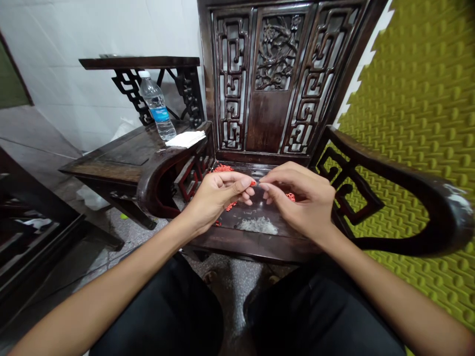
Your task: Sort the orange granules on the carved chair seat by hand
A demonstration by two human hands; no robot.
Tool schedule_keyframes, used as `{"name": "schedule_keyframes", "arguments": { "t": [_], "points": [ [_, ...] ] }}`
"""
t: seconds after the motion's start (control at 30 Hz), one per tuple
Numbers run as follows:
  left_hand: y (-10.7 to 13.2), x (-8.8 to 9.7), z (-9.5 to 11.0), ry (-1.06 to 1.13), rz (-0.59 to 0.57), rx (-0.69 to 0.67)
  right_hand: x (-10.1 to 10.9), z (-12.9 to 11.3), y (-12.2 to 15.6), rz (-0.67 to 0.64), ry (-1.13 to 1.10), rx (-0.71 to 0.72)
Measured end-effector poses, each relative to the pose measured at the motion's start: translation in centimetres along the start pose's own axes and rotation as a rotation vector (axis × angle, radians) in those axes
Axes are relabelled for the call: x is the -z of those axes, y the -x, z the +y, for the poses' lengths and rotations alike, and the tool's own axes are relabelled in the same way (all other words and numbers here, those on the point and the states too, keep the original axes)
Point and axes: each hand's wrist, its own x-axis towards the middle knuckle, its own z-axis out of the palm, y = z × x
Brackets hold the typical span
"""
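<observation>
L armrest (148, 183); L hand (226, 195) pinching sm. red pc. (253, 183) above wooden seat (256, 245), slim gap to R fingertips; translucent pcs. (258, 226) nr. seat's front edge; R hand (302, 193) narrow, contents can't tell; R armrest (438, 198) outboard.

We found red piece (253, 183) too small to identify; our right hand (306, 194) partly hid red bits (291, 197).

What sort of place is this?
Probably a sitting room in a home, though that isn't certain. The signs are a glossy dark carved wooden armchair, a low dark wooden side table beside it, and a clear, blue-labelled plastic bottle standing on that table.
</observation>
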Motion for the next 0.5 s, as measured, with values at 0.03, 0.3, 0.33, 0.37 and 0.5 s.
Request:
{"name": "schedule_keyframes", "arguments": {
  "t": [0.03,0.3,0.33,0.37,0.5],
  "points": [
    [0.0,-0.01,0.01,-0.001,-0.004,0.007,-0.01,0.05,-0.02,-0.001,0.005,0.012],
    [0.04,0.06,0.04,-0.013,-0.04,0.027,0.11,0.29,-0.02,-0.032,0.016,0.074],
    [0.07,0.08,0.04,-0.017,-0.04,0.029,0.13,0.34,0.01,-0.039,0.02,0.081],
    [0.09,0.09,0.05,-0.022,-0.04,0.031,0.14,0.4,0.05,-0.045,0.025,0.091],
    [0.09,0.16,0.06,-0.053,-0.045,0.036,0.19,0.64,0.22,-0.062,0.075,0.157]
  ]
}}
